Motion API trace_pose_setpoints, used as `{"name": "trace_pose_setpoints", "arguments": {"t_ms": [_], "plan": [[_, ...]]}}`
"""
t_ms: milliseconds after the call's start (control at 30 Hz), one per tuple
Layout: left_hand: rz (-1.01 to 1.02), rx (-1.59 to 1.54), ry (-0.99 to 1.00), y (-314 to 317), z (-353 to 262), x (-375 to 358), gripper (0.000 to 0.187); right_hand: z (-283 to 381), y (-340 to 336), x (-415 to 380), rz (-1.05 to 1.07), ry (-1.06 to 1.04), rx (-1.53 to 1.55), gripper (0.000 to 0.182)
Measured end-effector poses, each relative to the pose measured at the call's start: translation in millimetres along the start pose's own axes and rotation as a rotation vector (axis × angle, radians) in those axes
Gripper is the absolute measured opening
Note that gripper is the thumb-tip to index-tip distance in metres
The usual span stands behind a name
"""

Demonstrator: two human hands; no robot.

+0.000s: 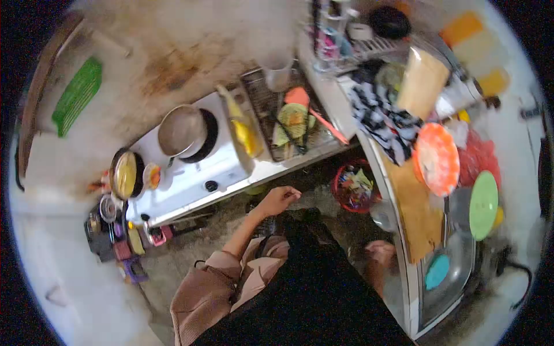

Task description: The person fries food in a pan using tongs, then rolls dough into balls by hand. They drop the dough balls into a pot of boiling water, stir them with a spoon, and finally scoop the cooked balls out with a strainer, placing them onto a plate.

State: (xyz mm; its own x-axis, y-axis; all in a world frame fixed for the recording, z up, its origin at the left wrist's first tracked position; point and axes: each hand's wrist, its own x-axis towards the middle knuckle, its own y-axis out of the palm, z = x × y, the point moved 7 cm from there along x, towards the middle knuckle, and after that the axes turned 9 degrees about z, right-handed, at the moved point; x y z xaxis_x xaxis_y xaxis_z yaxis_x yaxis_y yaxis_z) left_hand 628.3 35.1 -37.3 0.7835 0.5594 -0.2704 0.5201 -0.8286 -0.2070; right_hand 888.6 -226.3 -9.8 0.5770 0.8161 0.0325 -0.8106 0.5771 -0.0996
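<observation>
My left hand [280,199] hangs in front of the counter below the stove, its fingers curled together and nothing visible in them. Lower right, my right hand [381,252] is smeared by motion beside the side counter, so its fingers cannot be read. A white stove [228,167] carries a grey pot [183,131] on its right burner and a pan with a yellowish inside [126,176] at its left end. Past my left hand, a red bin [340,202] holds mixed scraps on the floor.
A coral spatula [329,126] lies over the wire-covered basin. On the right counter are a wooden board [418,213], an orange-and-white plate [437,158], a green plate [483,205] and a striped cloth [381,118]. A metal sink [461,271] holds a turquoise item [437,272].
</observation>
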Motion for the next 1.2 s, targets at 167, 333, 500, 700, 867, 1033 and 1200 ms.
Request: {"name": "trace_pose_setpoints", "arguments": {"t_ms": [167,333,500,700,867,1033,1200], "plan": [[-0.276,-0.101,-0.066,-63.8,26.0,-68.6,0.020,56.6,193.1,59.0,0.761,-0.013,-0.614,0.015],[-0.539,-0.087,-0.276,-131.3,60.3,-155.1,0.026,73.0,311.9,69.2,1.055,0.180,-0.372,0.021],[-0.664,-0.176,-0.498,-167.5,119.9,-202.1,0.043,87.2,397.5,84.9,1.272,0.224,-0.260,0.030],[-0.675,-0.103,-0.566,-172.9,169.6,-196.5,0.031,143.9,446.8,145.0,1.196,0.079,-0.602,0.025],[-0.690,-0.055,-0.591,-178.4,170.3,-182.9,0.030,179.4,503.8,202.0,1.108,-0.072,-0.908,0.029],[-0.705,0.090,-0.767,-187.7,164.4,-188.1,0.036,186.3,583.0,222.8,1.214,-0.478,-0.952,0.022],[-0.723,0.009,-0.908,-188.0,177.9,-191.5,0.040,160.9,632.2,234.6,1.330,-0.660,-1.005,0.018]]}}
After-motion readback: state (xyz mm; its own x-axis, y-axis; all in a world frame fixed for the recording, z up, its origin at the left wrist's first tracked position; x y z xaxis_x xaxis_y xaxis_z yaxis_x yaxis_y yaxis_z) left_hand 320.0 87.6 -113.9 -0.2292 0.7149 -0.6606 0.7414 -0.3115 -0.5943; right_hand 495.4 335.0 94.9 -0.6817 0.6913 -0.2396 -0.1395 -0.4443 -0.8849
